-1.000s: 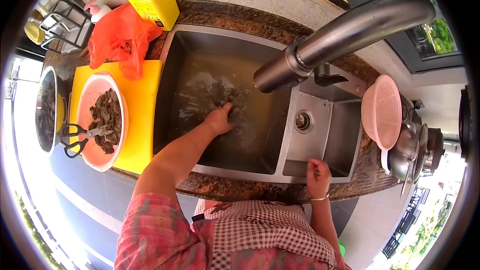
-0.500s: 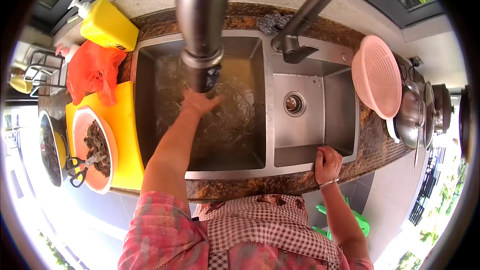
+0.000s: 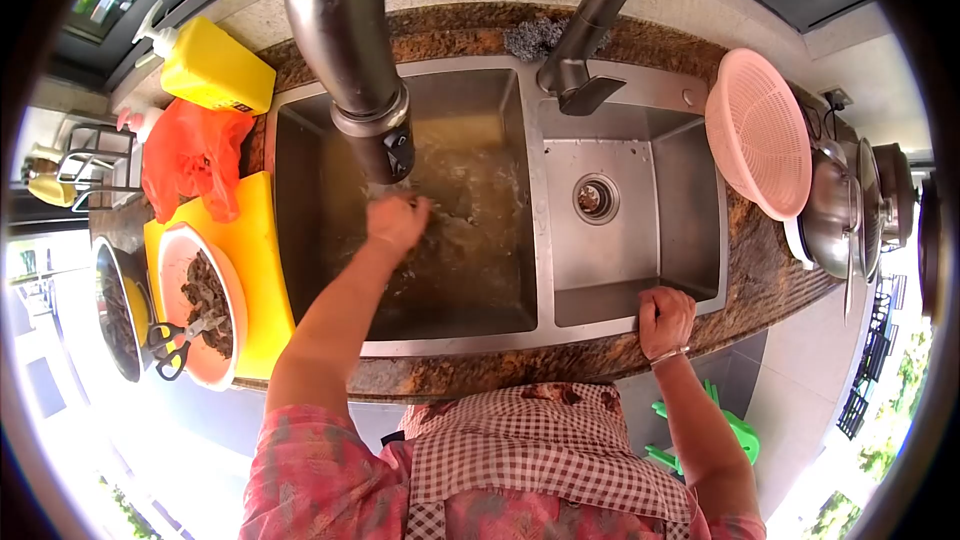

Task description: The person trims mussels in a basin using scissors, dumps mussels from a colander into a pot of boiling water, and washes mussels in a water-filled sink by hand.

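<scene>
My left hand (image 3: 398, 223) is in the large left basin (image 3: 520, 240), just below the pull-out faucet head (image 3: 385, 155). Its fingers are curled together over cloudy brown, rippling water (image 3: 465, 240); whatever they hold, if anything, is hidden. My right hand (image 3: 667, 322) grips the front rim of the smaller right basin (image 3: 610, 270), fingers curled over the edge. A metal drain strainer (image 3: 596, 199) sits in that basin's floor.
On the left are a yellow cutting board (image 3: 262, 280), a pink bowl (image 3: 240, 315) with dark pieces and scissors (image 3: 172, 348), a red plastic bag (image 3: 195, 155) and a yellow pump bottle (image 3: 218, 67). A pink colander (image 3: 760, 135) and metal pots (image 3: 830, 210) stand right.
My left hand's fingers, spread in the water before, are now curled together. The faucet head appears further left in view. My right hand stays on the rim.
</scene>
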Motion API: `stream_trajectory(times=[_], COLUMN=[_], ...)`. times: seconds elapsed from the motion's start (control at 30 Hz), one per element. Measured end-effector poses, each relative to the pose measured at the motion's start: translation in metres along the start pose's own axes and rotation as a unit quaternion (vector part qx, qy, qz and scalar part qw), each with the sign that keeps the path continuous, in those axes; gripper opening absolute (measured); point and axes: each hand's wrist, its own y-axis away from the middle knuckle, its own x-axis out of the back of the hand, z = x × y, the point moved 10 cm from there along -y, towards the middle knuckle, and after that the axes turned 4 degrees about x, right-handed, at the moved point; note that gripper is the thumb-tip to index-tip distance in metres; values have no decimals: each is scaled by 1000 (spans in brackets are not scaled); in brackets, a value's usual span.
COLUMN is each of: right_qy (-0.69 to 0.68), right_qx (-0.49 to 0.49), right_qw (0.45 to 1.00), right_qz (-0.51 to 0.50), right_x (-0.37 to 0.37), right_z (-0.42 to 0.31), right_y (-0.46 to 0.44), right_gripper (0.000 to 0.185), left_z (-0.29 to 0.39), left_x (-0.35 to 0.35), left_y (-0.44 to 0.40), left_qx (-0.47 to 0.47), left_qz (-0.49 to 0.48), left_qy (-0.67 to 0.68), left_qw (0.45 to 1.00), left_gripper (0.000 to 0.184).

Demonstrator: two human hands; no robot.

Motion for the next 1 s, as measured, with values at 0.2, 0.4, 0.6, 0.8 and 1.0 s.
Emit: stream_trajectory(times=[0.2,0.4,0.6,0.8,1.0], right_qy=[6,4,3,3,5], right_qx=[0,-1,-4,-7,-19], right_qw=[1000,1000,1000,1000,999], right_qz=[-8,-9,-15,-20,-30], right_x=[2,0,-1,-1,0], right_z=[-1,-1,3,2,1], right_y=[-4,-2,-2,-5,-6], right_gripper=[15,15,15,16,17], left_z=[-103,-21,67,28,84], left_x=[-27,-126,-101,-1,-20], left_y=[17,67,29,-27,-34], left_qx=[93,-137,-140,-26,-58], left_qz=[-125,-222,-73,193,42], left_qy=[-35,-208,36,30,-62], left_qw=[987,943,987,980,995], left_gripper=[106,87,49,59,82])
